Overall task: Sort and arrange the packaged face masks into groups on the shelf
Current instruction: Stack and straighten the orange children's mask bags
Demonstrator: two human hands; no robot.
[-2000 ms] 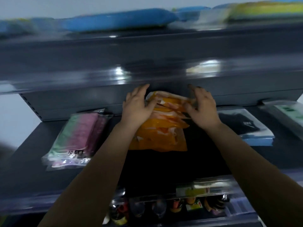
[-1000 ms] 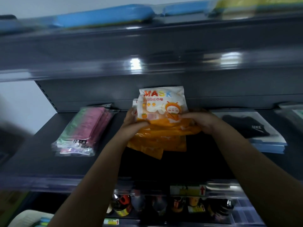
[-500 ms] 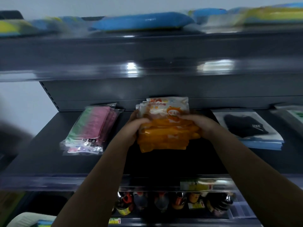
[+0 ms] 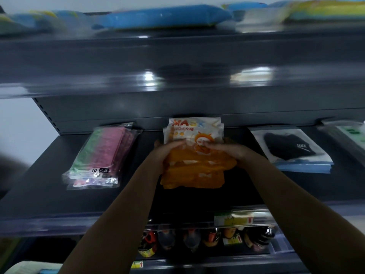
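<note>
Meanwhile both hands' fingers (image 4: 178,145) grasp orange mask packs (image 4: 194,165); pink packs (image 4: 102,157) and seemingly black-mask packs (image 4: 290,149) flank them.

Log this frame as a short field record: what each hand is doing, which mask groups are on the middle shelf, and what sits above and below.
left hand: grips the left side of the orange packs
right hand: grips their right side
orange packs: a stack at the middle of the shelf, top one printed MASK
pink packs: lie left of the stack, apart
black packs: lie right, apart
top shelf: blue pack, blurred
below: bottles
</note>
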